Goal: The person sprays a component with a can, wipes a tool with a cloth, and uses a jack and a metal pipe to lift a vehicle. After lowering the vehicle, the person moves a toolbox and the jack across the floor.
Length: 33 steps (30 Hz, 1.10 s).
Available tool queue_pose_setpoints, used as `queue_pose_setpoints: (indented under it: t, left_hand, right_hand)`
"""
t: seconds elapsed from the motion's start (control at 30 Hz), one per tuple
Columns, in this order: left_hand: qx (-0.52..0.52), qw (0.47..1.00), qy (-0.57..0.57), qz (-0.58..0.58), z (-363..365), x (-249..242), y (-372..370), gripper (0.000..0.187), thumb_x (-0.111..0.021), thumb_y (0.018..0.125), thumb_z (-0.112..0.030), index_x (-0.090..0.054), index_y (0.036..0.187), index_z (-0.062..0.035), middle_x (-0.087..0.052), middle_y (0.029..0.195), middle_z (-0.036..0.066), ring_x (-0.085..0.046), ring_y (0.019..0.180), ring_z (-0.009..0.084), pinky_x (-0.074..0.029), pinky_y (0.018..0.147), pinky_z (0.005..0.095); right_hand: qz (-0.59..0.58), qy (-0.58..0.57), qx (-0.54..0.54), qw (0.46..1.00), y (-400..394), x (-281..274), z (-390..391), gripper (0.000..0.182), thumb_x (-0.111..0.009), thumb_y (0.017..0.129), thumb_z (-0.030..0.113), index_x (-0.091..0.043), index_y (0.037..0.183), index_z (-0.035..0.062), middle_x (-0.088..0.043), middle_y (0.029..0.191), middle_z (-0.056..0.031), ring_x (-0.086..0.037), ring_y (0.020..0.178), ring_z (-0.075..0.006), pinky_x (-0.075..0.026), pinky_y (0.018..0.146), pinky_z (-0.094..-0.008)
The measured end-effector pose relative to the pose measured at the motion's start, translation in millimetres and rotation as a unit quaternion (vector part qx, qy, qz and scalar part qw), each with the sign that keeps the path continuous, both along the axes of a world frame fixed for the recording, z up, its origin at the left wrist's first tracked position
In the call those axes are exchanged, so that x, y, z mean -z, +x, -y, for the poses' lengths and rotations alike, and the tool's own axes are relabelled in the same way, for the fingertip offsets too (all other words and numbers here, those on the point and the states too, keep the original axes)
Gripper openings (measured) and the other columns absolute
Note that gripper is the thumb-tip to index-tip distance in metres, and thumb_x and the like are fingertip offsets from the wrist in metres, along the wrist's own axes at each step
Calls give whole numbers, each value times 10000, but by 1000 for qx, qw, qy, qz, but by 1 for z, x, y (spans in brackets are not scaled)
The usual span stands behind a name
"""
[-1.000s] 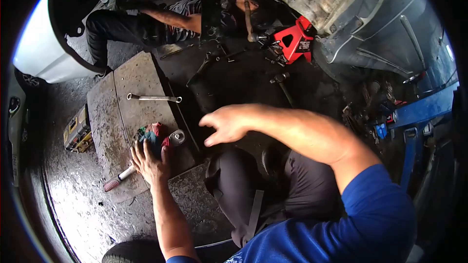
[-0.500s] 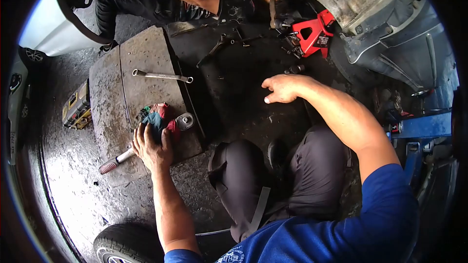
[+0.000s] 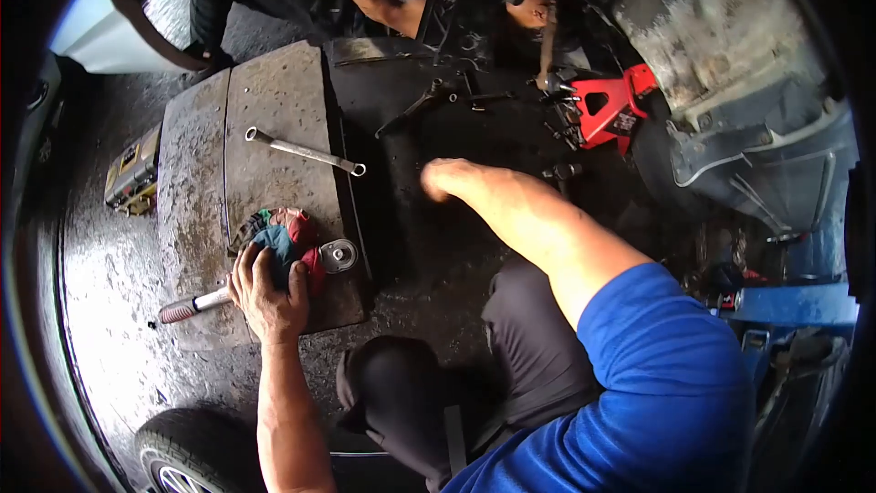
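L hand (image 3: 272,303) fingers spread, on rag (image 3: 278,238), which lies under & just past it. R hand (image 3: 442,180) blurred, over floor (image 3: 429,251), grip can't tell; wrench (image 3: 306,152) to its L.

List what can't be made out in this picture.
Right hand: head view, blurred; whether it holds anything is unclear.
Red-gripped tool: head view, middle hidden by left hand and rags.
Tire: head view, lower part cut off by bottom edge.
Red stand: head view, lettering too small to read.
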<state>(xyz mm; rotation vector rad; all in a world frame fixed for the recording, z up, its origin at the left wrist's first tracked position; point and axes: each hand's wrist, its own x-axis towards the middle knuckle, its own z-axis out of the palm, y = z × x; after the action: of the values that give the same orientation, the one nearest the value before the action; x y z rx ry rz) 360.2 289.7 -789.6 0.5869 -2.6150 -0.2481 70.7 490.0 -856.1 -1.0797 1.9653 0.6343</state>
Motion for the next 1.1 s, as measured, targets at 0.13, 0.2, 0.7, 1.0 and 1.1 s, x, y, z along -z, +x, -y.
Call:
queue_pose_setpoints:
  t: [0.13,0.2,0.7,1.0,1.1]
  left_hand:
    - [1,1000,-6,2,-1,-2,-3,500,-639,810,-426,-582,1126,-43,-529,1264,178,-453,1212,375,-269,1059,512]
    - [2,1000,-6,23,-2,-6,-4,503,-643,801,-427,-585,1125,-46,-527,1263,176,-452,1214,372,-260,1066,513]
    - [-5,999,6,47,3,-11,-9,511,-634,788,-443,-596,1086,-30,-555,1232,182,-492,1168,375,-310,1024,478]
    - [4,999,4,49,4,-5,-9,525,-632,779,-461,-592,1096,-43,-541,1241,181,-477,1182,369,-285,1035,495]
    - [-2,999,3,50,4,-7,-10,521,-625,784,-462,-596,1094,-44,-544,1237,182,-480,1177,372,-288,1032,495]
  right_hand:
    - [-56,-146,-5,988,-46,111,6,461,-616,827,311,-617,1209,51,-583,1270,-181,-555,1180,-309,-444,976,-397]
    - [-123,-211,-86,966,-74,175,9,533,-586,855,364,-562,1270,31,-554,1307,-181,-523,1210,-322,-398,1025,-392]
    - [-140,-318,58,936,-84,134,87,576,-740,731,369,-610,1203,64,-650,1084,-216,-609,1037,-376,-460,912,-483]
    - [-168,-450,223,848,-52,143,35,473,-732,757,321,-615,1136,62,-616,1136,-195,-601,1055,-357,-472,916,-477]
    - [-192,-370,108,903,-47,168,25,357,-678,800,262,-633,1090,59,-630,1108,-195,-614,1043,-359,-493,888,-479]
